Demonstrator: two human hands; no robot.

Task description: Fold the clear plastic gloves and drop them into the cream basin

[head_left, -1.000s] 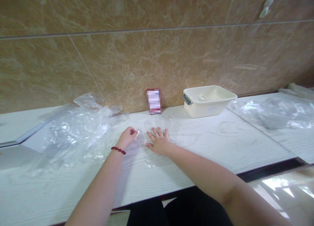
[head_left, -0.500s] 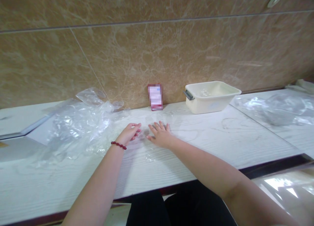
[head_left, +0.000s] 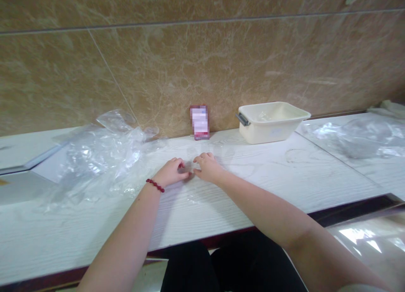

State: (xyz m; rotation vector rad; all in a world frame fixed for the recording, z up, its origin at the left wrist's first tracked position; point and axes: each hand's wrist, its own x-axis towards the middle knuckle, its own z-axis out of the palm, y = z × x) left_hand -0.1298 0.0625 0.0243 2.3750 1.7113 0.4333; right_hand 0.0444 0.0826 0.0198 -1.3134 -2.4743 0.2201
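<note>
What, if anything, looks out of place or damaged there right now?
Nothing looks plainly spilled or damaged. The untidiest spot is the crumpled clear plastic, heaped loosely to the left of the left hand; its see-through folds are too indistinct to check for tears. The cream tub sits upright.

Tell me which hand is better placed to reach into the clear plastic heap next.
Left, I'd judge. The left hand is nearer the clear plastic heap; the right hand is on its far side and would likely have to cross past it.
</note>
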